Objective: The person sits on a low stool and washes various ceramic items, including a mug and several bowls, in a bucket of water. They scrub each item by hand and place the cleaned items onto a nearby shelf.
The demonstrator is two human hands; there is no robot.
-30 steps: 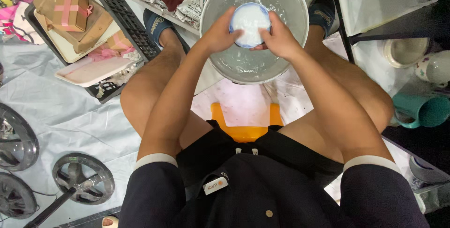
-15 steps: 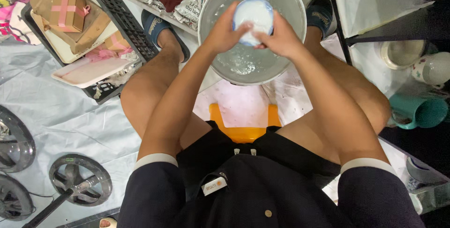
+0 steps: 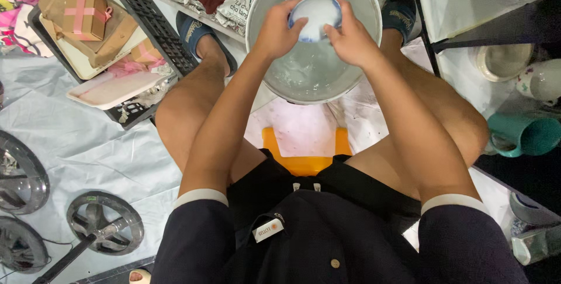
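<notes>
We are gripping a small white bowl [image 3: 315,16] with both hands — left hand [image 3: 277,30], right hand [image 3: 350,41] — over the metal basin [image 3: 274,3] holding water.

Probably a home floor workspace: plastic sheet [image 3: 87,144], metal fan grilles [image 3: 105,230], cardboard boxes [image 3: 82,12].

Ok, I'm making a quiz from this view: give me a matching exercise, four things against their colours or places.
Things:
1. bowl
2. basin
3. mug
4. stool

Colour or place:
A. teal, lying at the right
B. orange, under the person
C. white, held in both hands
D. grey, holding water between the feet

Pairs: 1-C, 2-D, 3-A, 4-B
</notes>
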